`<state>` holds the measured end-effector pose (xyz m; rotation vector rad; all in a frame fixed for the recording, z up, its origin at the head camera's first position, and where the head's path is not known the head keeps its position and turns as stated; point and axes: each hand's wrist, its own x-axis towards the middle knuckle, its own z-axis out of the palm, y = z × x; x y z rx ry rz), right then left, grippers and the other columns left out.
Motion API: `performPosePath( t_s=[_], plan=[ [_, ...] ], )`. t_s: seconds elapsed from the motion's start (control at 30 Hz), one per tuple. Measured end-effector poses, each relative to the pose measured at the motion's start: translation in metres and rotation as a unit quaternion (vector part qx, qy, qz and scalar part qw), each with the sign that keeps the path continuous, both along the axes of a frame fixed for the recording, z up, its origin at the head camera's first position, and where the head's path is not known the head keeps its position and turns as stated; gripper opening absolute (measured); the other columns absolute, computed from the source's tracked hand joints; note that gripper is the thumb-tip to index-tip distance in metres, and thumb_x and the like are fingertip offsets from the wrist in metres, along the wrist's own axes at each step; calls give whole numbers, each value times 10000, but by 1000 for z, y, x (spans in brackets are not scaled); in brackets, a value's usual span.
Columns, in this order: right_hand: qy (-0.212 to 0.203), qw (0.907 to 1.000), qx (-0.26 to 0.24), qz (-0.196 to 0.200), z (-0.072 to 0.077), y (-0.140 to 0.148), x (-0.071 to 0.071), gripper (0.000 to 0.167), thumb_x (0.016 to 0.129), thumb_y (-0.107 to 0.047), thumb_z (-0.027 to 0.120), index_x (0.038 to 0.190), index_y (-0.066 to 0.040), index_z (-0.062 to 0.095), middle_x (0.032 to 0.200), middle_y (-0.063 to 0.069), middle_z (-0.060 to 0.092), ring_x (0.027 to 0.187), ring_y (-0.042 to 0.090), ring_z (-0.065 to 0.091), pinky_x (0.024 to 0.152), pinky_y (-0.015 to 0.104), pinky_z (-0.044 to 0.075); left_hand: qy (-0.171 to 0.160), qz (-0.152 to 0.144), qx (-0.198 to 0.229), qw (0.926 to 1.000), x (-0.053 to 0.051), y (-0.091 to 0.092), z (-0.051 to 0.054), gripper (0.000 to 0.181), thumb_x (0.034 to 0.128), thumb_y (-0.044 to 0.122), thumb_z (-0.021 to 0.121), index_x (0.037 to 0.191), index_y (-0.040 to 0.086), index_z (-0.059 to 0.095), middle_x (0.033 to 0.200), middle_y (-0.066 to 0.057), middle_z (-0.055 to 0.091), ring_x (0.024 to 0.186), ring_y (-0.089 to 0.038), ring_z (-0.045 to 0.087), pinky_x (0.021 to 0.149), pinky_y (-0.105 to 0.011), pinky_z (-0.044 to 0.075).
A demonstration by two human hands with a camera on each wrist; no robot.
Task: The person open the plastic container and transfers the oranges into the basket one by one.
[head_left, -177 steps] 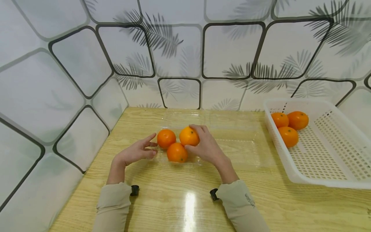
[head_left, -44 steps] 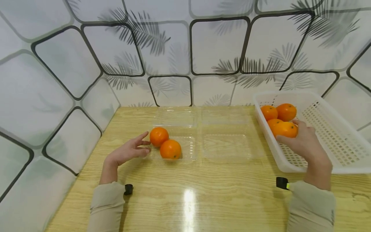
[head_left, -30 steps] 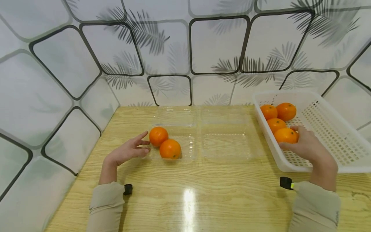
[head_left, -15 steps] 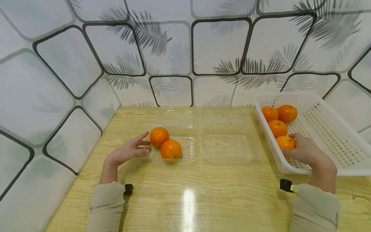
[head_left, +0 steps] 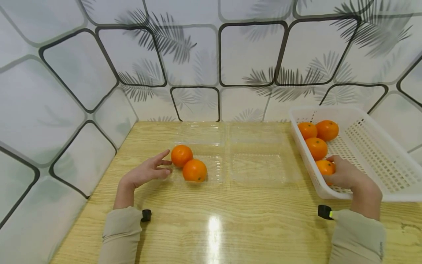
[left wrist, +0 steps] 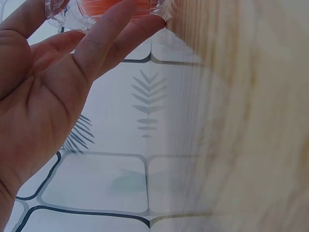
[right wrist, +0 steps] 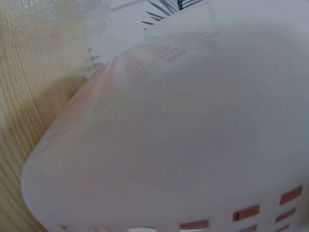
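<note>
My right hand (head_left: 346,174) reaches into the white plastic basket (head_left: 331,191), its fingers and thumb around an orange (head_left: 324,167) low beside the left wall. Behind that orange, several more lie along the same side, the nearest orange (head_left: 316,148) almost touching it. My left hand (head_left: 146,174) lies at the left edge of a clear plastic clamshell box (head_left: 215,176), its fingers extended; in the left wrist view the fingers (left wrist: 104,41) lie against the box. Two oranges sit in that box, one behind (head_left: 181,156) and one in front (head_left: 194,170). The basket wall hides my right hand in the right wrist view.
A second clear box (head_left: 257,167) stands right of the first, its lid raised at the back. The wooden table (head_left: 184,220) meets a patterned wall covering (head_left: 250,55) behind and at the left.
My right hand has carried an orange from the left clear box into the basket, then moved it toward the basket's front. My left hand has stayed beside the box.
</note>
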<state>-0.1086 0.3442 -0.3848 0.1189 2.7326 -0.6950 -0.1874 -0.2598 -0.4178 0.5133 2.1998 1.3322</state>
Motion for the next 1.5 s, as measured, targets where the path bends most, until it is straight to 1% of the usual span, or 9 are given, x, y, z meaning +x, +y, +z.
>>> performPosePath(
  t_s=[0.13, 0.3, 0.4, 0.6, 0.87, 1.07, 1.2, 1.3, 1.5],
  plan=[
    [45, 10000, 29, 40, -1, 1, 0, 823, 842, -291, 715, 1377, 157, 279, 1240, 407, 426, 1023, 480, 455, 852, 585, 413, 0, 7, 0, 10000, 1, 0, 0, 837, 999, 137, 595, 1606, 88, 20, 1522, -305, 348, 1325, -409, 480, 1084, -536, 384],
    [201, 9996, 165, 148, 0, 0, 1, 815, 799, -247, 732, 1379, 149, 318, 1263, 397, 454, 1040, 473, 468, 872, 597, 407, 22, 13, -25, 10000, 1, 0, 0, 837, 999, 142, 596, 1605, 86, 22, 1521, -306, 349, 1336, -413, 465, 1085, -545, 381],
    [262, 9994, 197, 134, 0, -1, 2, 825, 769, -221, 744, 1381, 149, 333, 1283, 403, 448, 1051, 478, 474, 887, 613, 407, 25, 14, -29, 10000, 1, 0, 0, 835, 999, 143, 594, 1606, 87, 24, 1521, -307, 348, 1337, -416, 463, 1082, -545, 384],
    [303, 9993, 220, 82, 1, 0, 2, 824, 766, -257, 758, 1370, 142, 366, 1281, 396, 456, 1039, 472, 482, 878, 608, 420, 30, 19, -33, 10000, 1, 0, 1, 831, 1001, 143, 592, 1606, 89, 26, 1521, -308, 346, 1333, -415, 468, 1075, -531, 399],
    [325, 9991, 244, 133, 3, 0, 1, 801, 752, -241, 751, 1343, 160, 388, 1233, 379, 488, 1006, 452, 500, 855, 583, 438, 42, 27, -4, 10000, 1, 1, 1, 832, 999, 146, 595, 1606, 85, 29, 1517, -312, 350, 1319, -413, 483, 1059, -507, 424],
    [319, 9993, 208, 54, 7, -1, 2, 803, 762, -237, 738, 1353, 165, 373, 1200, 376, 512, 989, 447, 520, 835, 568, 454, 58, 46, -42, 10000, 2, 1, 1, 831, 1000, 145, 593, 1605, 81, 27, 1516, -306, 358, 1314, -406, 491, 1069, -527, 407],
    [299, 9993, 227, -28, 11, -3, 3, 818, 791, -253, 727, 1379, 163, 341, 1260, 426, 454, 1065, 523, 489, 865, 618, 442, 73, 48, -60, 9999, 2, 1, 1, 829, 999, 144, 594, 1605, 79, 30, 1513, -305, 365, 1313, -404, 493, 1072, -534, 400],
    [325, 9991, 248, -100, 13, -4, 4, 838, 818, -271, 715, 1403, 163, 302, 1319, 456, 382, 1126, 569, 433, 898, 661, 416, 81, 42, -55, 9999, 1, 1, 1, 831, 997, 142, 596, 1604, 76, 33, 1510, -307, 367, 1310, -406, 495, 1068, -529, 407],
    [566, 9980, 248, -100, 16, -7, 5, 823, 846, -256, 691, 1412, 172, 276, 1336, 471, 347, 1136, 584, 399, 904, 683, 398, 125, 23, -93, 9999, 0, 1, -1, 831, 996, 150, 603, 1602, 64, 41, 1503, -310, 378, 1305, -403, 501, 1058, -524, 420]
  ],
)
